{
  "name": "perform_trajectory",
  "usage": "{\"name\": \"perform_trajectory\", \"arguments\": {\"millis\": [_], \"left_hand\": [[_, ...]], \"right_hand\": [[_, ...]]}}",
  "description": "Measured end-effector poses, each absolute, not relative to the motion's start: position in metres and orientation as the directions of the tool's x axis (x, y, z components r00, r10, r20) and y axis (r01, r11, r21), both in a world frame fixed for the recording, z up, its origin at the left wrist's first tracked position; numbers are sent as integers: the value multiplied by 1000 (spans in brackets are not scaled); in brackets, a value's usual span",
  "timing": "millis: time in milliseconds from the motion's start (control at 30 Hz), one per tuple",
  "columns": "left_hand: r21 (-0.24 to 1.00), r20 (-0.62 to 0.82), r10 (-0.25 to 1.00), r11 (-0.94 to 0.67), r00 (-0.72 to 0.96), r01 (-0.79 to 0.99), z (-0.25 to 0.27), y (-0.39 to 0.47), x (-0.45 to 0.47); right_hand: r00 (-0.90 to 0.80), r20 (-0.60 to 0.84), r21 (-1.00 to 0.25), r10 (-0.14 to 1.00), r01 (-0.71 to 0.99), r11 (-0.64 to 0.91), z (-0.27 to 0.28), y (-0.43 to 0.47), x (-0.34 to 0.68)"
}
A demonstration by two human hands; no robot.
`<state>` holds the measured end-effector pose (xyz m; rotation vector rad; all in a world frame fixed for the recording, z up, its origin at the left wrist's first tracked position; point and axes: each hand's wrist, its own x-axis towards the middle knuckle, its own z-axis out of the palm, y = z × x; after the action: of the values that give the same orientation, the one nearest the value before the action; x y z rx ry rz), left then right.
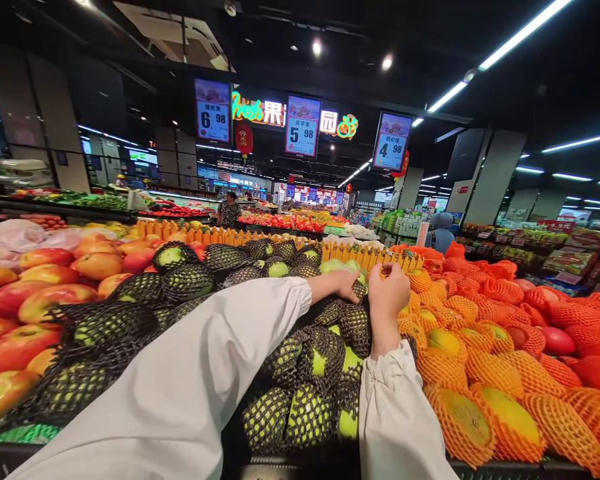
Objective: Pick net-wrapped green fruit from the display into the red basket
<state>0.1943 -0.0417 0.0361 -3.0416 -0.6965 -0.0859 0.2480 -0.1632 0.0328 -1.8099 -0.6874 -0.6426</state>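
Observation:
My left hand [344,285] reaches across the middle of the fruit bin, its fingers curled down over a green apple in a black foam net [361,292]. Just to its right is my right hand [389,293], raised with its fingers bent inward. What those fingers hold, if anything, is hidden. Below both hands lie several netted green apples [310,410], some with bare green skin showing. Bare pale-green apples [333,265] sit just behind my left hand. Both arms wear loose white sleeves with gathered cuffs.
Red-yellow apples [50,293] are heaped on the left. Oranges in orange foam nets [460,407] and fruit in red nets [570,320] fill the right. A small yellow picket fence [350,252] edges the back. Price signs [303,127] hang above; a person [229,210] stands beyond.

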Motion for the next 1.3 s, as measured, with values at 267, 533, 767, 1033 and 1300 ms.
{"name": "perform_trajectory", "arguments": {"millis": [267, 533, 767, 1033, 1300], "left_hand": [[-45, 498, 602, -700, 624, 712, 100, 7, 142], [-80, 110, 784, -606, 611, 792, 93, 50, 80], [-40, 82, 414, -907, 906, 418, 93, -23, 131], [102, -129, 234, -964, 964, 247, 37, -111, 174], [95, 251, 420, -907, 872, 409, 101, -58, 137]], "right_hand": [[724, 678, -682, 127, 684, -258, 32, -165, 248], [743, 662, -717, 96, 665, -207, 31, -166, 251], [731, 682, -722, -6, 673, -160, 31, -167, 253], [679, 720, -694, -141, 711, -117, 33, -172, 256], [762, 640, -768, -100, 629, -124, 32, -172, 258]]}}
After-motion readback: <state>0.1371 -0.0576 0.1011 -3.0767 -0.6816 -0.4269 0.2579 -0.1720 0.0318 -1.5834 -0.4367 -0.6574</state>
